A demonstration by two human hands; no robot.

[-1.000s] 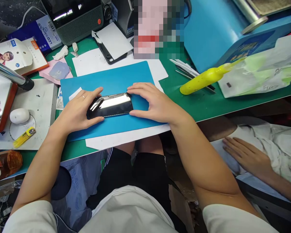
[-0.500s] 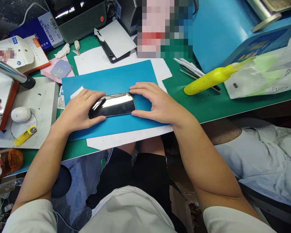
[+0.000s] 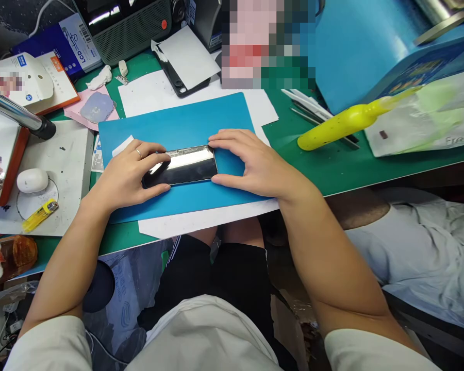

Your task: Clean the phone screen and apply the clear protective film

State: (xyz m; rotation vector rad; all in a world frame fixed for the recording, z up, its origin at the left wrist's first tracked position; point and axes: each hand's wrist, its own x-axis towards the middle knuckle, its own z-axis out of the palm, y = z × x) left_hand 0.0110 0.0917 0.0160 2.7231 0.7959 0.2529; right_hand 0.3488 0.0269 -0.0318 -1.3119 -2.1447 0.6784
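Note:
A smartphone point(image 3: 189, 167) with a dark, glossy, reflecting screen lies lengthwise on a blue mat point(image 3: 170, 123). My left hand point(image 3: 126, 175) grips its left end, thumb along the near edge and fingers at the far edge. The index finger of that hand rests on the glass, and a ring shows on another finger. At the opposite end, my right hand point(image 3: 251, 162) holds the phone by its corners between thumb and fingertips. My left palm partly hides the phone's left end.
White paper point(image 3: 212, 214) sticks out under the mat. Left stand a grey board point(image 3: 71, 180) with a yellow lighter point(image 3: 40, 215) and white earbud case point(image 3: 32, 181). A yellow bottle point(image 3: 336, 128) lies to the right. Behind is a phone case point(image 3: 180, 85). Another person's clothed leg point(image 3: 417, 242) is beside me.
My left index finger has come down from the far edge onto the screen. Both hands keep their hold on the phone, and the view has shifted slightly.

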